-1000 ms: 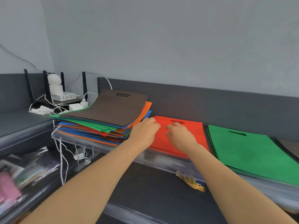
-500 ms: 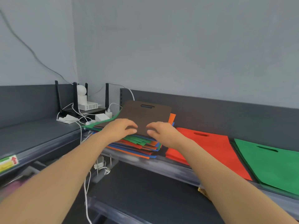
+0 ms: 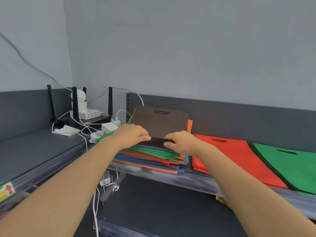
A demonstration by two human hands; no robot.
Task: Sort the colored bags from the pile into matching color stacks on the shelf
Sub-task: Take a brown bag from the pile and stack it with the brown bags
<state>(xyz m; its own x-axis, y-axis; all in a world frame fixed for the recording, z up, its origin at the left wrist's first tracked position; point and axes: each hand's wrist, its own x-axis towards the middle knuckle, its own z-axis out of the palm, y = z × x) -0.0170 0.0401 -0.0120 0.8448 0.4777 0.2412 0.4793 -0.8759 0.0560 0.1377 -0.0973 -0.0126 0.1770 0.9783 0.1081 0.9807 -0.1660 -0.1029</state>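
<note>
left hand (image 3: 131,135) and right hand (image 3: 181,141) are pinching the brown bag (image 3: 159,124) by its near edge, guessing to peel only it off the mixed pile (image 3: 153,158)

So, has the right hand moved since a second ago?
Yes: the right hand went left, off the red stack onto the brown bag atop the pile.

The brown bag (image 3: 160,124), the mixed pile (image 3: 153,158) beneath it, the red bags (image 3: 239,151) and the green bags (image 3: 290,168) look like matt, felt-like cloth. The shelf (image 3: 34,151) is smooth, matt dark grey, and its front strip (image 3: 162,176) is clear glossy plastic. The router (image 3: 100,119) looks like black plastic.
</note>
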